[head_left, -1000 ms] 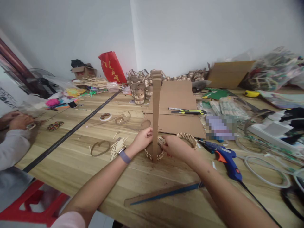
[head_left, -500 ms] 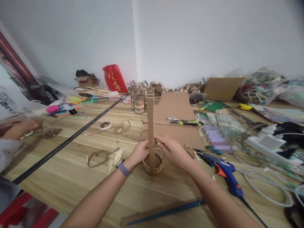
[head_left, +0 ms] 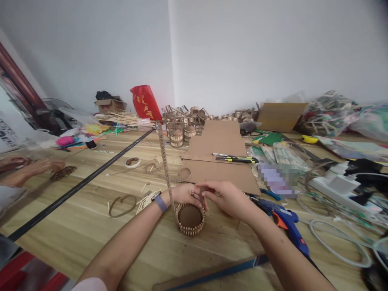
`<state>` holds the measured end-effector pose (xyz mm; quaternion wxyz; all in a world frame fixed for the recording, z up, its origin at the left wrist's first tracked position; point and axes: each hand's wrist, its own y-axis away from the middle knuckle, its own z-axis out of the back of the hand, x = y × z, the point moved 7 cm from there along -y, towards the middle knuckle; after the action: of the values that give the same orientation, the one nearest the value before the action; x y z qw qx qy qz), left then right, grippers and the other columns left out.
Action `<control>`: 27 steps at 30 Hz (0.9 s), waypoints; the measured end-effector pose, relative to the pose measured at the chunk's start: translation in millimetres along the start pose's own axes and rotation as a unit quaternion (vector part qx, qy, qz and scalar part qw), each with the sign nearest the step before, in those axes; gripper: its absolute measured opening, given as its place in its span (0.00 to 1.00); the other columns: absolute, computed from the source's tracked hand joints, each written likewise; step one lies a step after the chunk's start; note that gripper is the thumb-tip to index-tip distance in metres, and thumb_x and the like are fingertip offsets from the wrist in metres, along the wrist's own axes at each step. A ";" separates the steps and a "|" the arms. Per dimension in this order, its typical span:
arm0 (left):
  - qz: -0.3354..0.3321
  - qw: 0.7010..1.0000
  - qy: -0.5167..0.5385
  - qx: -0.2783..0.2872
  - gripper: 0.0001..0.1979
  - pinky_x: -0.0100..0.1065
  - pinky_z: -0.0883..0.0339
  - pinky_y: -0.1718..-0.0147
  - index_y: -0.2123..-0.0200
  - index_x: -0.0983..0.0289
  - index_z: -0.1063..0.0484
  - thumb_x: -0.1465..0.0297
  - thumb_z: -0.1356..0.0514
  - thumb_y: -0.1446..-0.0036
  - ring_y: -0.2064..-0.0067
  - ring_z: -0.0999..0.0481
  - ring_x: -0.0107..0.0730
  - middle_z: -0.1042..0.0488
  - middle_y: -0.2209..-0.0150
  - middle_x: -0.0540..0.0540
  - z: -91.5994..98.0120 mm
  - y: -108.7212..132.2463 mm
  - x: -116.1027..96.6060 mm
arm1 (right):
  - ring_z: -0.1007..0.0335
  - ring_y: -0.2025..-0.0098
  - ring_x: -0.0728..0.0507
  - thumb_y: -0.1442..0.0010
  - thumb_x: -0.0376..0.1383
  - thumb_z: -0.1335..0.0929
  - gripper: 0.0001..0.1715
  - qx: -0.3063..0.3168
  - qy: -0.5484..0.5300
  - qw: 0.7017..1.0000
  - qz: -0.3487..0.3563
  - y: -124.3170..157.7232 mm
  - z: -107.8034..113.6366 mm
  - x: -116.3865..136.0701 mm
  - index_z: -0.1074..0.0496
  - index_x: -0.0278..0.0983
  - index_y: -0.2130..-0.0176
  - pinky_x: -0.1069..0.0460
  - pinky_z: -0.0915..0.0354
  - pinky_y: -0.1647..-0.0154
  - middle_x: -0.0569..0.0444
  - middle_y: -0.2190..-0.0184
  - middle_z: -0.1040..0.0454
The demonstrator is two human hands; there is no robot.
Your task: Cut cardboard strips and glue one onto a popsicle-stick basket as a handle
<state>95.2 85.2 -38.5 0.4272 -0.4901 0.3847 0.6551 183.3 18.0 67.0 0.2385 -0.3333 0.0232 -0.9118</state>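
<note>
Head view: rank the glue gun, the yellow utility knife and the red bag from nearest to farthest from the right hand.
1. Glue gun, just right of the right hand.
2. Yellow utility knife, beyond it on the cardboard sheet.
3. Red bag, far left by the wall.

both hands (head_left: pixel 209 197) on stick basket (head_left: pixel 190 218), cardboard strip (head_left: pixel 165 161)
</note>
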 end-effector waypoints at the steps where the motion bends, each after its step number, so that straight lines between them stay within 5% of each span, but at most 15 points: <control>1: 0.004 1.000 0.003 0.011 0.26 0.34 0.29 0.52 0.66 0.64 0.19 0.48 0.27 0.58 0.59 0.20 0.36 0.18 0.64 0.56 -2.4 -2.1 1.5 | 0.21 0.57 0.43 0.38 0.33 0.35 0.19 0.008 -0.003 1.000 -0.007 1.1 1.1 0.2 0.22 0.39 0.50 0.50 0.31 0.55 0.50 0.57 0.17; 9: 0.011 0.999 0.047 0.000 0.27 0.36 0.29 0.51 0.62 0.64 0.19 0.55 0.22 0.64 0.57 0.21 0.37 0.18 0.61 0.55 -5.1 -3.6 1.2 | 0.22 0.64 0.45 0.38 0.38 0.34 0.11 0.069 -0.066 0.994 -0.049 5.4 0.5 -3.0 0.25 0.37 0.58 0.52 0.32 0.61 0.51 0.65 0.18; 12: 0.004 0.995 0.070 -0.072 0.29 0.38 0.32 0.47 0.60 0.64 0.20 0.56 0.22 0.64 0.53 0.21 0.39 0.19 0.59 0.55 8.5 7.5 -5.4 | 0.23 0.63 0.46 0.39 0.37 0.34 0.10 0.064 -0.053 0.996 -0.040 6.4 2.7 -4.5 0.26 0.38 0.59 0.52 0.33 0.61 0.51 0.63 0.18; 17: -0.019 0.958 0.124 -0.257 0.32 0.44 0.39 0.40 0.50 0.64 0.26 0.43 0.38 0.44 0.43 0.26 0.44 0.23 0.47 0.63 27.2 51.0 -1.9 | 0.27 0.68 0.47 0.40 0.36 0.33 0.06 0.073 -0.007 0.996 -0.046 8.6 7.8 -2.8 0.28 0.38 0.62 0.53 0.36 0.66 0.54 0.69 0.21; 21: -0.049 0.899 0.191 -0.390 0.39 0.51 0.42 0.37 0.39 0.61 0.36 0.38 0.52 0.40 0.36 0.33 0.48 0.32 0.38 0.67 6.0 101.6 13.4 | 0.30 0.71 0.48 0.41 0.36 0.33 0.04 0.083 0.001 0.995 -0.056 9.9 10.2 -2.0 0.29 0.38 0.64 0.54 0.38 0.69 0.56 0.72 0.23; 22: -0.065 0.898 0.170 -0.400 0.41 0.52 0.44 0.36 0.36 0.58 0.40 0.37 0.49 0.42 0.33 0.38 0.48 0.37 0.35 0.65 -4.5 111.2 13.3 | 0.30 0.72 0.48 0.41 0.36 0.33 0.04 0.086 0.002 0.995 -0.056 10.1 10.3 -1.9 0.30 0.38 0.64 0.54 0.39 0.69 0.56 0.73 0.23; 24: -0.060 0.910 0.136 -0.387 0.54 0.52 0.48 0.33 0.34 0.56 0.44 0.45 0.27 0.60 0.30 0.44 0.53 0.41 0.33 0.64 -27.9 121.2 14.9 | 0.31 0.73 0.48 0.41 0.37 0.33 0.05 0.094 0.003 0.994 -0.051 10.5 9.9 -1.7 0.30 0.39 0.65 0.53 0.39 0.70 0.57 0.73 0.24; 27: 0.008 0.930 -0.003 -0.368 0.55 0.54 0.53 0.32 0.31 0.58 0.49 0.60 0.24 0.58 0.29 0.47 0.54 0.46 0.30 0.65 -49.4 121.7 13.6 | 0.32 0.73 0.48 0.42 0.38 0.34 0.05 0.096 0.004 0.994 -0.048 10.6 9.6 -1.0 0.30 0.39 0.65 0.53 0.40 0.70 0.57 0.74 0.25</control>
<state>-5.4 0.9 -52.3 0.2125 -0.6080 0.1194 0.7556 194.4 10.2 71.7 0.2250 -0.3057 -0.0797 -0.9217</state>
